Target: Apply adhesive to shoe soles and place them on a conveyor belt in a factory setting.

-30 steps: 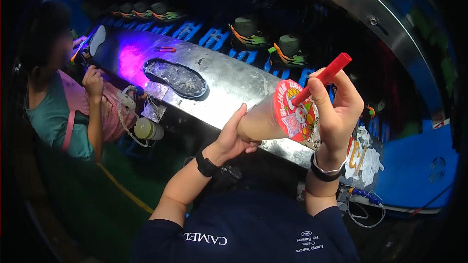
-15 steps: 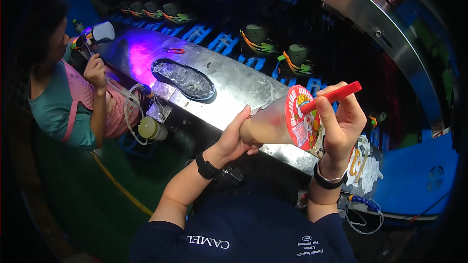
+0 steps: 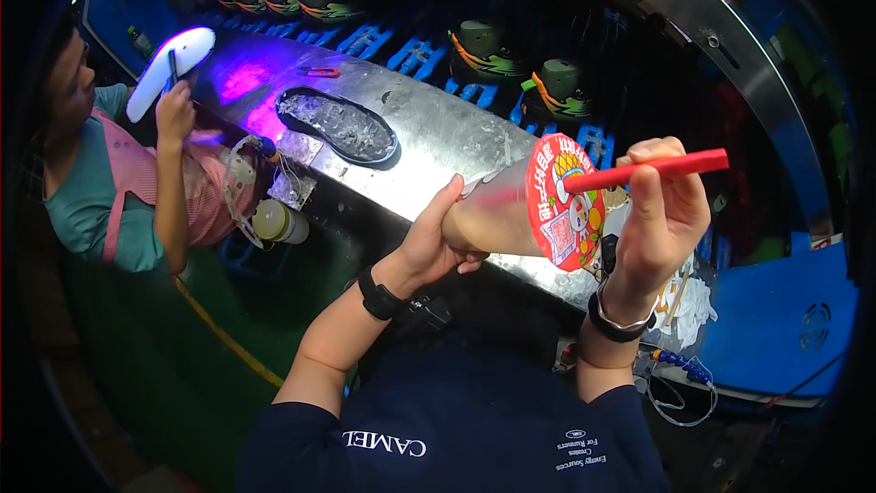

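My left hand point(image 3: 433, 242) is wrapped around the lower part of a clear plastic drink cup point(image 3: 502, 219), tilted on its side over the bench. Its sealed film lid point(image 3: 568, 205) is red with colourful cartoon printing and faces right. A thick red straw point(image 3: 652, 171) meets the lid near its middle; a faint red streak shows inside the cup in line with it. With thumb and fingers, my right hand point(image 3: 666, 210) pinches the straw beyond the lid. Beneath the cup, the contents look pale and cloudy.
A metal bench point(image 3: 438, 132) runs diagonally, bearing a dark sole-shaped tray point(image 3: 338, 126) and a red cutter point(image 3: 319, 72). Shoe uppers on lasts point(image 3: 558, 89) stand on blue racks behind. At left a co-worker point(image 3: 137, 173) holds a white sole point(image 3: 173, 68). Crumpled white scraps point(image 3: 689, 310) lie right.
My right hand has moved right with the straw, and more of the straw shows outside the lid. My left hand keeps its hold. The co-worker's sole has turned its white face into view.
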The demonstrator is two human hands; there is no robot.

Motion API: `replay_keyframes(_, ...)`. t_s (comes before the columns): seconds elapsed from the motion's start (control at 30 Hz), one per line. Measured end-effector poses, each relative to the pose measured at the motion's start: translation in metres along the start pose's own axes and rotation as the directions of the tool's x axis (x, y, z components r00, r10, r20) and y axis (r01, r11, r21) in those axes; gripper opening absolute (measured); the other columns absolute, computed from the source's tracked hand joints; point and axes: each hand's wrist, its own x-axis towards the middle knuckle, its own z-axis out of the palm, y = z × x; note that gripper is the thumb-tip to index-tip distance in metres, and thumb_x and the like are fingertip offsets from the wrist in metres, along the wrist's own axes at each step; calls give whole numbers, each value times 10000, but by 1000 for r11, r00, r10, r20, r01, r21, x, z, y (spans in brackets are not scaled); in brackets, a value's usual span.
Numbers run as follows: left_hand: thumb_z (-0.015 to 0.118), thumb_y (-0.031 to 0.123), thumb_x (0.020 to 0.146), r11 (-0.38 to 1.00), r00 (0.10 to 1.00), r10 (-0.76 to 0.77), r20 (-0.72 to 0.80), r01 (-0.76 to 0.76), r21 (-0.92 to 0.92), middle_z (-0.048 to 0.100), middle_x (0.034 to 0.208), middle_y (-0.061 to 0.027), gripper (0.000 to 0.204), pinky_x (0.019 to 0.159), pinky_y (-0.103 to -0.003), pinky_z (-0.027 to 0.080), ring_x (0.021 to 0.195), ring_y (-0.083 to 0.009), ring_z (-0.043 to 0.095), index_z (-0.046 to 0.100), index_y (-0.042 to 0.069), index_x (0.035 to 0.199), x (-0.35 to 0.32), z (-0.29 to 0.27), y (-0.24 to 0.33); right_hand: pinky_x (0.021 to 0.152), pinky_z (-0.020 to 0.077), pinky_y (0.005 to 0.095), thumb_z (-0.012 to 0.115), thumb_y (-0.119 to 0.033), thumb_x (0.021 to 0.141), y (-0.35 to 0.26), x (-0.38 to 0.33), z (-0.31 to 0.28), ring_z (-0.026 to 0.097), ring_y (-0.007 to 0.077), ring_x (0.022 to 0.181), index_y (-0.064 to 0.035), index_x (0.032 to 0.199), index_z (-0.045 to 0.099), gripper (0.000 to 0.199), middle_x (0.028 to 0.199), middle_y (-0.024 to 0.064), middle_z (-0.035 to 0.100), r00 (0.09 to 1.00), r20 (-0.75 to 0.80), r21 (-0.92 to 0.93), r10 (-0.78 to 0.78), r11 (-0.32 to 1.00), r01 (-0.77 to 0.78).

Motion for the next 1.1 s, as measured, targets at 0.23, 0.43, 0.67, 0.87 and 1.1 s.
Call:
replay_keyframes(0.23, 270, 515, 865, 1000, 1000, 10, -13, -9, 21, 531, 671, -43, 486, 376, -233, 345, 483, -118, 463, 485, 90, 965, -2, -2, -1, 572, 359, 246, 664, -143, 719, -17, -2, -2, 466, 155, 670, 25, 785, 588, 196, 717, 73, 520, 961, -31, -168, -274, 949, 266)
replay_keyframes(0.43, 315, 471, 849, 994, 995, 96, 40, -93, -50, 543, 920, -98, 532, 574, -268, 435, 733, -150, 536, 448, 11, 1080, -5, -8, -16, 566, 361, 287, 681, -161, 607, -36, -17, 0, 485, 162, 655, -84, 776, 612, 198, 682, -5, 541, 846, 443, -315, -296, 832, 456)
replay_keyframes(0.67, 491, 531, 704, 983, 955, 156, 252, -176, 59, 525, 951, -156, 653, 793, -295, 421, 889, -205, 530, 433, -33, 1028, -21, -5, -9, 547, 326, 238, 681, -168, 640, -61, -42, 28, 518, 119, 581, -97, 708, 615, 118, 686, 1, 570, 749, 380, -140, -543, 767, 626)
replay_keyframes(0.87, 527, 530, 670, 985, 964, 140, 228, -159, 66, 524, 945, -172, 658, 778, -306, 432, 882, -217, 536, 426, -18, 1021, -29, 3, -3, 542, 340, 264, 691, -229, 671, -67, -36, 30, 501, 106, 511, -115, 682, 617, 137, 655, 1, 588, 736, 364, -107, -571, 759, 642)
replay_keyframes(1.1, 533, 531, 668, 986, 961, 134, 241, -153, 61, 523, 942, -179, 657, 773, -309, 436, 875, -229, 539, 425, -15, 1018, -28, 2, -2, 545, 342, 265, 697, -240, 665, -63, -39, 34, 507, 105, 519, -119, 687, 617, 147, 649, 0, 584, 725, 293, -114, -624, 730, 674)
